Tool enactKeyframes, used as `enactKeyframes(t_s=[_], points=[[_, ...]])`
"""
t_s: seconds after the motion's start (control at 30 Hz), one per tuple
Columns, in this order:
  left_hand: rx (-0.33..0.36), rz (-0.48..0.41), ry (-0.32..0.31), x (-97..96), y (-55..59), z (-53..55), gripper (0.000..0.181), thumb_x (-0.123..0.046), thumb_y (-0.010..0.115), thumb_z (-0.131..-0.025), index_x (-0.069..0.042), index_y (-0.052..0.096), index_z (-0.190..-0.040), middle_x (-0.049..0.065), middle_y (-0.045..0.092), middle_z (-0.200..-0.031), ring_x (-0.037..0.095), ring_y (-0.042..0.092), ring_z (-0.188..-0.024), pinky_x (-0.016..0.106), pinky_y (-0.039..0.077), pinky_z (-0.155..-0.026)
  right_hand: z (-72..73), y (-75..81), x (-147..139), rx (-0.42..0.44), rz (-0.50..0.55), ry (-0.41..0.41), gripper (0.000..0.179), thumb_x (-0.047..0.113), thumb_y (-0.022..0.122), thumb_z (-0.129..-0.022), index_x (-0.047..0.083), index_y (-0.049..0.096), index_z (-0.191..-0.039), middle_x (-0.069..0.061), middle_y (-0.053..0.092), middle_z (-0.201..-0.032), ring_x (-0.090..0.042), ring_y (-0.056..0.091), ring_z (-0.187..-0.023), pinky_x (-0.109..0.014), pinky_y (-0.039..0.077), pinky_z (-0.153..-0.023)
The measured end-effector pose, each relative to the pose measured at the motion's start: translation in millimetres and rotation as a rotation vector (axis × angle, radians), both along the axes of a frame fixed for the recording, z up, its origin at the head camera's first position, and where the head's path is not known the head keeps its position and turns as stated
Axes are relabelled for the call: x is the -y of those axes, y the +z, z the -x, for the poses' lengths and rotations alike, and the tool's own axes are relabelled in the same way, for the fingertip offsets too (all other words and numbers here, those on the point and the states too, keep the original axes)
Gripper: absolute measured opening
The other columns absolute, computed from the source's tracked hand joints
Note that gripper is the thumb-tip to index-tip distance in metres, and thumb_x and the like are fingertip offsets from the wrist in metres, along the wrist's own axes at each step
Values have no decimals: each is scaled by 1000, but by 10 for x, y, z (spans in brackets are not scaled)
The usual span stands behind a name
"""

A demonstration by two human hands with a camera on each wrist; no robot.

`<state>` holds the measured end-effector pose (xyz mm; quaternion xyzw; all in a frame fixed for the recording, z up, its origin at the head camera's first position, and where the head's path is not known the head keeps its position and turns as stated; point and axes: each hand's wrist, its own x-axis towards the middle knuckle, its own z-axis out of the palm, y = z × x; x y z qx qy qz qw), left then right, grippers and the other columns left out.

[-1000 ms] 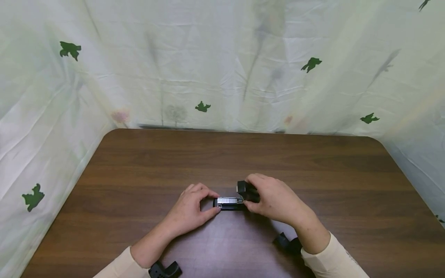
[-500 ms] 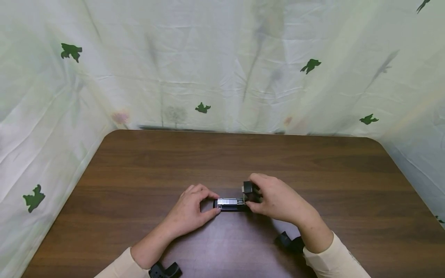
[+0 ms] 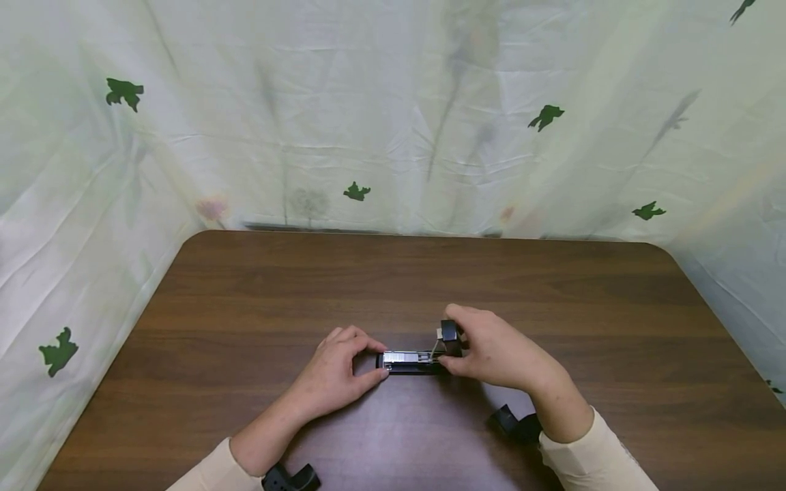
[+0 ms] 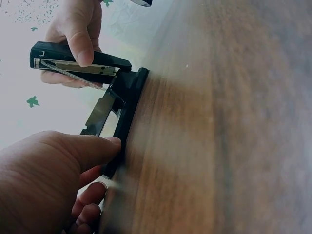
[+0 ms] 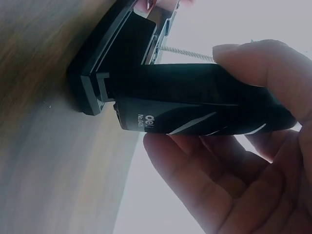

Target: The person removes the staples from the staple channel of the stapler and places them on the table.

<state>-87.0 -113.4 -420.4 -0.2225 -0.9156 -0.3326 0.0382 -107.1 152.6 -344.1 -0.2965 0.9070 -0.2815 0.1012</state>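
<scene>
A black stapler (image 3: 413, 368) lies on the table with its top cover (image 5: 195, 100) swung up from the base, showing the silver staple channel (image 3: 402, 356). A thin spring (image 4: 73, 75) stretches between the raised cover and the channel. My left hand (image 3: 334, 368) pinches the front end of the base between thumb and fingers, low against the tabletop. My right hand (image 3: 494, 351) grips the cover, thumb on one side and fingers on the other, above the hinge end. In the right wrist view, white lettering shows on the cover. Whether staples sit in the channel, I cannot tell.
The brown wooden table (image 3: 276, 286) spreads around both hands. A pale curtain (image 3: 393, 123) with green leaf-like patches hangs behind it and along the sides. Black wrist devices (image 3: 291, 477) are worn at both cream sleeves (image 3: 598, 453).
My right hand has moved slightly right, tilting the stapler's cover further back and more upright, so the spring shows more. My left hand has stayed on the base.
</scene>
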Motion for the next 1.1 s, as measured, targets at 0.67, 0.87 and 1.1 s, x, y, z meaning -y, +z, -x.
enactKeyframes(t_s=[0.67,0.87,1.1], points=[[1,-8,-1,8,-10,3,29,-37,77,-73,-32,66,-99,-16,55,-91,6,45,-85,35,35,-83,-2,111,-138,34,7,-57,24,26,77,-73,27,54,-81,14,58,-70,-6,54,-59,-26,46,-55],[1,-8,-1,5,-11,3,28,-38,77,-73,-32,66,-99,-16,54,-90,6,45,-84,34,36,-82,1,119,-181,17,-16,-59,26,30,78,-72,29,55,-84,15,57,-69,-4,52,-59,-26,44,-55],[-2,-7,1,-1,-14,5,28,-37,77,-72,-33,66,-98,-17,54,-90,5,45,-85,33,36,-79,9,127,-234,12,-13,-47,26,33,79,-72,32,56,-86,16,57,-68,-3,52,-59,-26,44,-56]])
